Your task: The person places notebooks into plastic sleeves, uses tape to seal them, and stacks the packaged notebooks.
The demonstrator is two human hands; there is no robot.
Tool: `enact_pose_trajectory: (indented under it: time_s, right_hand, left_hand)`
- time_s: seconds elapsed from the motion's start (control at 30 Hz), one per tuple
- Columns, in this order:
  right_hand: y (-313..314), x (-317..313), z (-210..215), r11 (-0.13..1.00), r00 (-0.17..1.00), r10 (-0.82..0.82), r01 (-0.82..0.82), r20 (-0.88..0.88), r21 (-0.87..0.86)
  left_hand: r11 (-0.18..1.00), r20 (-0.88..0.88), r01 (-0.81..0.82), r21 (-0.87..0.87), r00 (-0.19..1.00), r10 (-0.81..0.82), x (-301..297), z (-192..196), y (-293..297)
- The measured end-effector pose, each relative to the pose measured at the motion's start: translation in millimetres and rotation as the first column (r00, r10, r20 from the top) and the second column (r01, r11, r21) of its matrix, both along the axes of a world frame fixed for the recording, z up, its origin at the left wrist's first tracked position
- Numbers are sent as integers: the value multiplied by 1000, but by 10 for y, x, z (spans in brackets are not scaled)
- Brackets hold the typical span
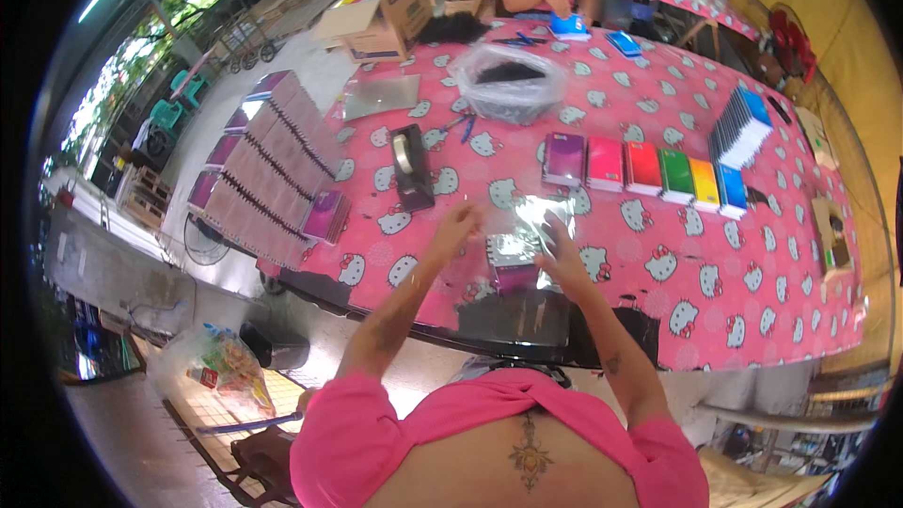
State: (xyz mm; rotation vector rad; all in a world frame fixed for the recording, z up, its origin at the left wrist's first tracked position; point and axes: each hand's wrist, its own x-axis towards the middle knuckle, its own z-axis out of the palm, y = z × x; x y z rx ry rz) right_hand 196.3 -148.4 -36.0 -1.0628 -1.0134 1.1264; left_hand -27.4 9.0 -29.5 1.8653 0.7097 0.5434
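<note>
In front of me a small spiral notebook with a purple cover (516,277) lies near the table's front edge, partly under shiny clear plastic. My right hand (562,254) is at the right side of this clear plastic bag (539,211), thumb and fingers around its edge. Left of the bag, my left hand (461,225) is raised with curled fingers, somewhat blurred; whatever they pinch is too faint to make out. A black tape dispenser (411,169) stands beyond my left hand.
Tall notebook stacks (268,165) stand at the left edge. A colourful notebook row (642,169) and a blue-covered stack (741,127) sit at right. Farther off are a plastic-lined bin (508,89), pliers (461,124), an open carton (381,14) and a co-worker's hand (562,7) near blue notebooks.
</note>
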Motion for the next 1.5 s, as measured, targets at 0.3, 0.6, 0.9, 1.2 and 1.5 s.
enact_pose_trajectory:
  time_s: [0.3,0.6,0.9,1.2,1.5]
  right_hand:
    - [217,-552,568,976,851,91,-179,517,123]
    - [-73,-557,94,983,955,-156,176,251,-59]
    - [-626,-425,-236,968,929,-194,234,316,-93]
    - [-1200,1437,-282,815,354,-395,561,848,146]
    - [-880,4115,-331,648,-193,-166,718,967,254]
  left_hand:
    - [872,-209,-224,435,917,340,-717,809,-808]
    - [183,301,-876,-446,46,953,-3005,-84,690]
    - [-265,133,-466,844,-296,946,-2828,-376,846]
    - [-15,289,-553,833,412,864,-685,246,265]
    - [503,-85,60,862,996,27,3264,198,-1325]
